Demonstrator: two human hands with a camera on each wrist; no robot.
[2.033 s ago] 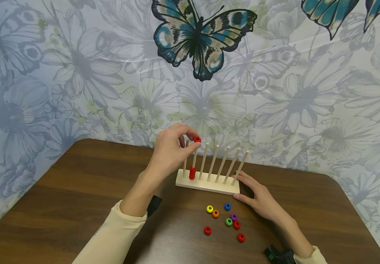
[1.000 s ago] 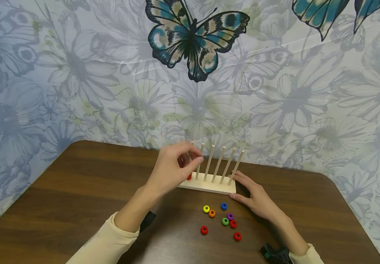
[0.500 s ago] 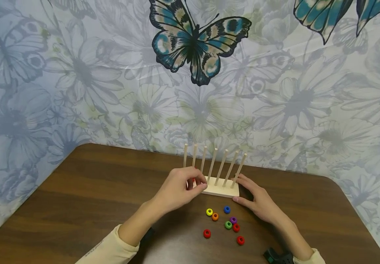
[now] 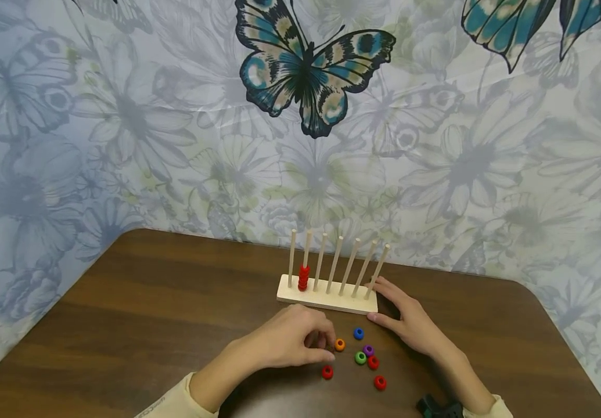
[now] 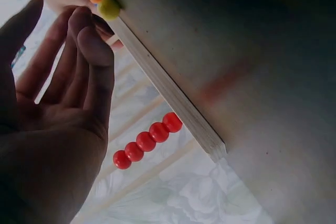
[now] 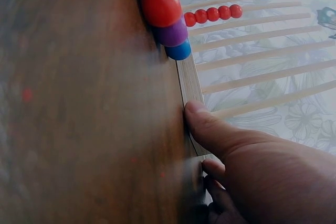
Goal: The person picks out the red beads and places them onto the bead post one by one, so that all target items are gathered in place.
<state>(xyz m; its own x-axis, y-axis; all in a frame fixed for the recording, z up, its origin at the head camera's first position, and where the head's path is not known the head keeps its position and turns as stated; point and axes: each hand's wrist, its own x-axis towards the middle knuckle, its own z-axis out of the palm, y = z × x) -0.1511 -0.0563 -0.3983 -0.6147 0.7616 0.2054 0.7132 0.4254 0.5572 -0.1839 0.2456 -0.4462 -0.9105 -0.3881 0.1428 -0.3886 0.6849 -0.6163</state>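
Note:
A wooden peg stand (image 4: 331, 299) with a row of upright pegs stands on the table, and several red beads (image 4: 303, 278) are stacked on its second peg from the left. My left hand (image 4: 297, 339) is low in front of it, fingers loosely bent, with a gap between thumb and fingertips. Close to those fingertips lie an orange bead (image 4: 339, 345) and a loose red bead (image 4: 327, 372). The yellow bead (image 5: 108, 8) shows in the left wrist view, hidden behind the hand from the head. My right hand (image 4: 412, 322) grips the stand's right end, thumb (image 6: 202, 119) against the front edge.
Right of the left hand lie a blue bead (image 4: 359, 333), a purple bead (image 4: 368, 350), a green bead (image 4: 360, 357) and two red beads, one touching the group and another red bead (image 4: 380, 382) nearer the front. A patterned wall covering (image 4: 175, 145) rises behind the brown table (image 4: 148, 302).
My left hand has lowered a red bead down the second peg onto the stack, let it go and moved forward to the loose beads. My right hand has stayed at the stand.

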